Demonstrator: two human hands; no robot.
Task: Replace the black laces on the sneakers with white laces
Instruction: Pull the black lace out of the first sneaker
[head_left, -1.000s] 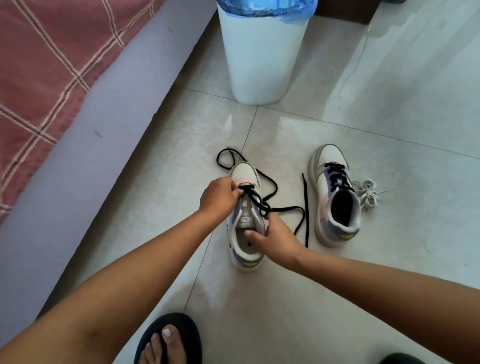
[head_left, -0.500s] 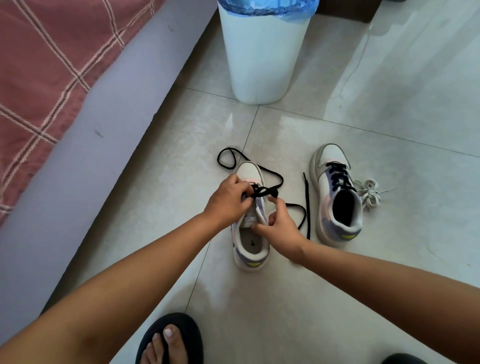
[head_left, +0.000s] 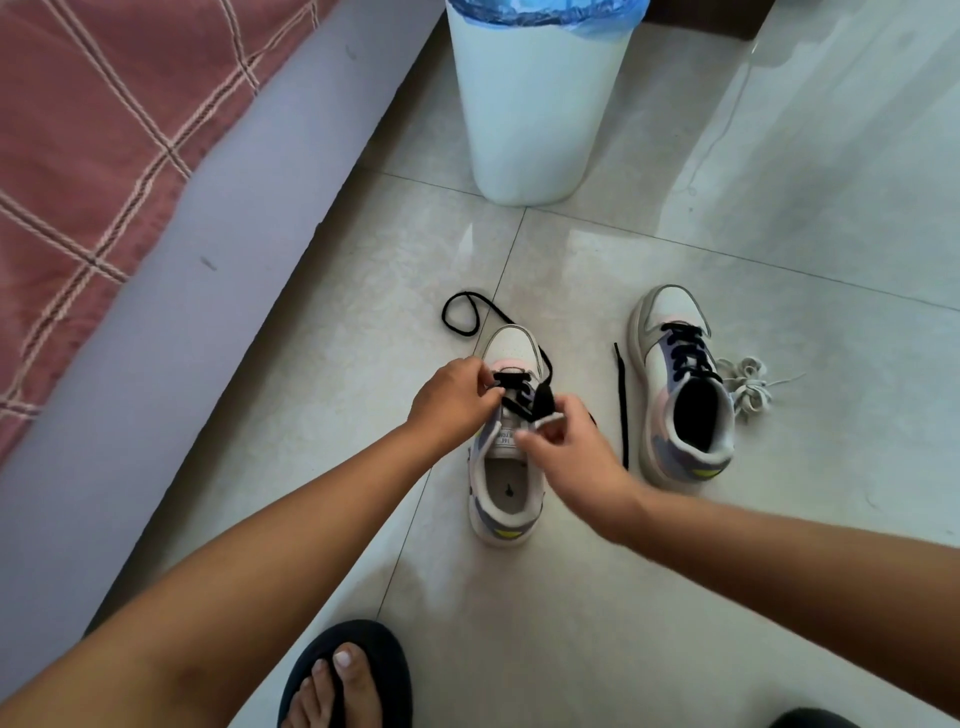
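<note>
The near sneaker (head_left: 506, 457) sits on the tile between the hands, toe pointing away so its eyelets face the person. The left hand (head_left: 451, 402) pinches the black lace (head_left: 519, 387) at the eyelets; the right hand (head_left: 566, 441) curls round its slack. Soft white laces (head_left: 748, 387) lie bunched right of the far sneaker (head_left: 680, 384), which is laced in black.
</note>
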